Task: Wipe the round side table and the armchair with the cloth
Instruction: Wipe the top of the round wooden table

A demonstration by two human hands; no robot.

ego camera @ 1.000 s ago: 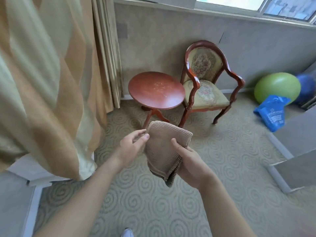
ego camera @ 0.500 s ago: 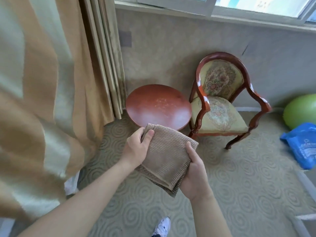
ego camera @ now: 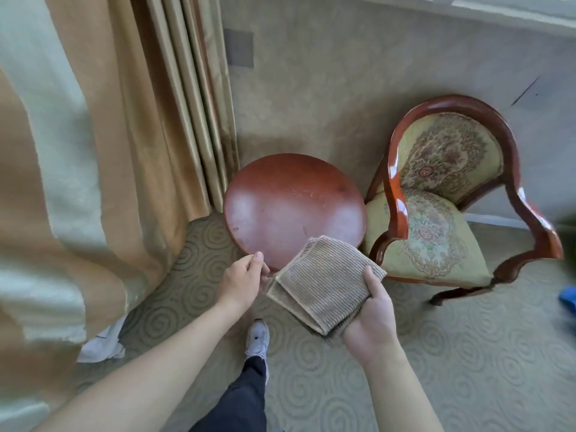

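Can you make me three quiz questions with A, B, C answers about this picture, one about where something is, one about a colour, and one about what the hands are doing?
1. Where is the round table?
A. Between the curtain and the chair
B. On top of the chair
C. Behind the curtain

2. What colour is the cloth?
A. Bright blue
B. Light brown
C. Black

3. What is happening with the cloth?
A. It lies flat on the table
B. It hangs over the chair
C. It is folded and held in the right hand

Answers:
1. A, the curtain hangs to the table's left and the chair stands to its right.
2. B, the ribbed fabric is a light tan brown.
3. C, the right thumb presses on the folded layers, while the left hand is at its corner, though contact there is unclear.
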